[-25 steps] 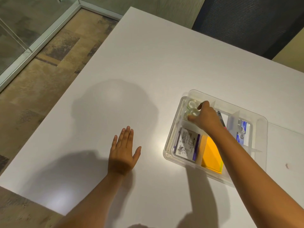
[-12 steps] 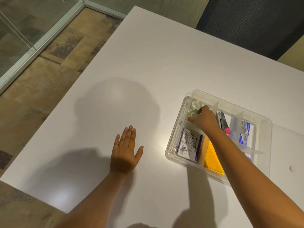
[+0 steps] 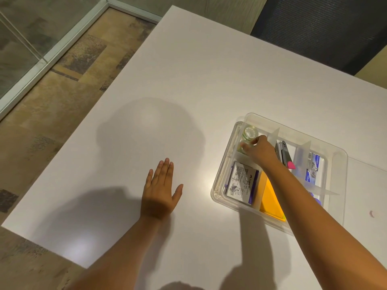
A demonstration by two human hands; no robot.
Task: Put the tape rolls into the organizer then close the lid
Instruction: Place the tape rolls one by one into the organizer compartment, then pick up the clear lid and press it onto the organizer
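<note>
Organizer [image 3: 272, 122] right on table [image 3: 188, 80]; tape rolls [image 3: 249, 132] in far-left compartment, seemingly two.

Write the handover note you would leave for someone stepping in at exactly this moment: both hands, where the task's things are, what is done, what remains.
Left hand: open, flat on the white table, holding nothing.
Right hand: inside the clear organizer, fingers on the nearer tape roll in the far-left compartment; whether it grips or only touches is unclear.
A second tape roll lies beyond it in the same compartment.
Done: two rolls are in; no other roll shows on the table.
Left: withdraw the right hand and close the lid; the organizer is still open.
</note>
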